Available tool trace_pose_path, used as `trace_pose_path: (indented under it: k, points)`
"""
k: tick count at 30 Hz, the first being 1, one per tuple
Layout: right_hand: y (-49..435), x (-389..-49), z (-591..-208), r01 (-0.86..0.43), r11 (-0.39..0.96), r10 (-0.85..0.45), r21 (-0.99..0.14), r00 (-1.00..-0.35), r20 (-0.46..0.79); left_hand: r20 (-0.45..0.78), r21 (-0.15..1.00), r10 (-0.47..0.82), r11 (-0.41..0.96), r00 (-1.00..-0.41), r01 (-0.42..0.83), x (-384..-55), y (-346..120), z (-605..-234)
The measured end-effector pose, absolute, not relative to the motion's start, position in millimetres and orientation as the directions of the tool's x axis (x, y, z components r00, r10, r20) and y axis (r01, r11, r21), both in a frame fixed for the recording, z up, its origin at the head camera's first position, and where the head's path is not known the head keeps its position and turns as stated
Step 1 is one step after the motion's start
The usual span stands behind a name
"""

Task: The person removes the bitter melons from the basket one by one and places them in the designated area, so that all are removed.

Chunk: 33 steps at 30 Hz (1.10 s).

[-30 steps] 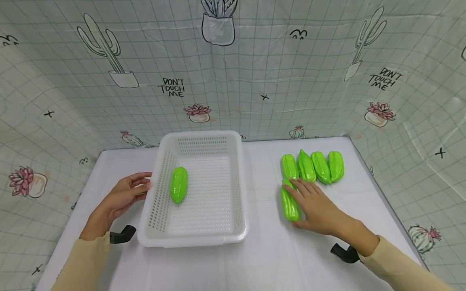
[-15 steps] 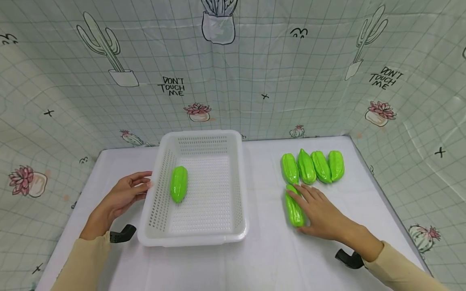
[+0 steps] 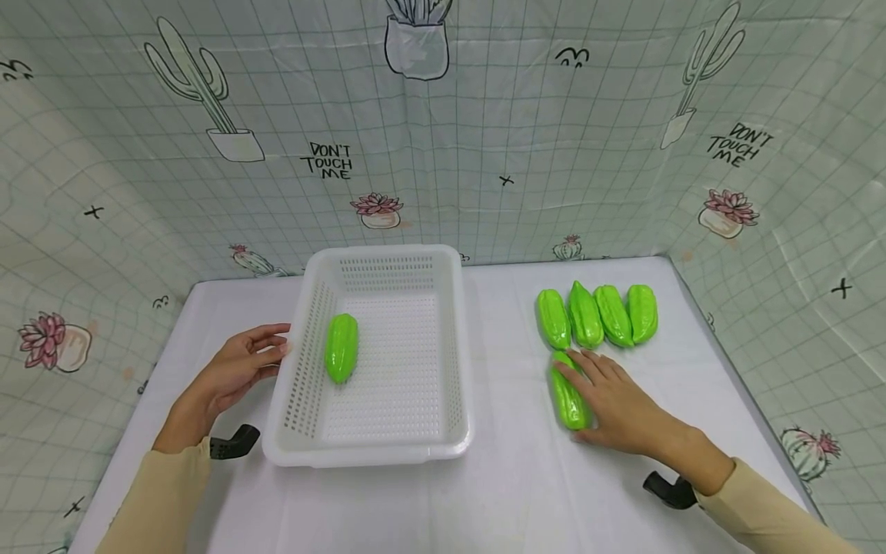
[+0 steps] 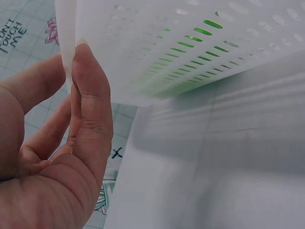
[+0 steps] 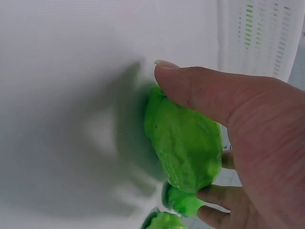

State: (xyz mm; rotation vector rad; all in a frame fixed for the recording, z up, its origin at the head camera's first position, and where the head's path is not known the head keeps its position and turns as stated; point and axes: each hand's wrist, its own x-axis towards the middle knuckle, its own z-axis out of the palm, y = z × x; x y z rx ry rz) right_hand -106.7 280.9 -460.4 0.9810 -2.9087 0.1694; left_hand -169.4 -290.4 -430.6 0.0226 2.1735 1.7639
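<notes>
My left hand [image 3: 238,369] pinches the left rim of a white perforated plastic basket [image 3: 374,455], thumb on one side and fingers on the other in the left wrist view. Inside the basket, toward its left wall, lies one glossy green ribbed vegetable [image 3: 341,348]. On the right of the table, my right hand [image 3: 623,412] holds a similar green ribbed vegetable [image 5: 183,143] lengthwise, thumb at its near end and fingers by its far end. This one rests on or just over the tablecloth. The palm partly covers it in the head view.
Several more green vegetables stand in a row at the back right, the leftmost [image 3: 554,319] just beyond the held one. A white cloth covers the table [image 3: 498,492]. A printed curtain [image 3: 457,154] closes off the back and sides.
My right hand has shifted right and slightly toward me with the green vegetable, opening a small gap from the row behind it. The left hand and basket stay put.
</notes>
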Motion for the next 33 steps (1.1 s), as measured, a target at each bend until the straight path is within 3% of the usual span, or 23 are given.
trace_pose_path:
  k: [20,33]
  points:
    - [284.3,-109.2,-457.1,-0.617,0.785,-0.612,-0.060,-0.787,0.078,-0.256,0.952,0.223,0.230,-0.941,-0.204,-170.0,-290.2,-430.5]
    - [274.1,-126.9,-432.0,-0.659,0.752,-0.647,-0.030,-0.746,0.160,-0.260,0.948,0.214,0.239,-0.941,-0.208,-170.5,-289.6,-431.2]
